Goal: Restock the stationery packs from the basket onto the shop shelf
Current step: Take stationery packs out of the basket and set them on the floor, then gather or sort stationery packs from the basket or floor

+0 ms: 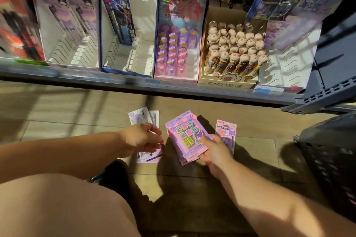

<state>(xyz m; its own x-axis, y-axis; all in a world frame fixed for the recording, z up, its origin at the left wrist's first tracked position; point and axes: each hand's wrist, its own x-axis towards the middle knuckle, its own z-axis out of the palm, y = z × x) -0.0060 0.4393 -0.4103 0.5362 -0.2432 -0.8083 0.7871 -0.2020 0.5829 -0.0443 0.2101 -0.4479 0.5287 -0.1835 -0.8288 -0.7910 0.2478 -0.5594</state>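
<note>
Pinching purple packs (183, 136), the right grip (213, 150) shows their labels up, likely for sorting. Whether the left grip (142, 138) holds the pen packs (143, 116) is unclear.

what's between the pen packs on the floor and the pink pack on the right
Head view: the purple pack stack, gripped by the right hand, lies between the pen packs and the pink pack.

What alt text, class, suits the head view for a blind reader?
A right hand grips a stack of purple stationery packs above a tiled floor; the left hand is over pen packs lying there. A shop shelf stands behind, a black basket right.
</note>
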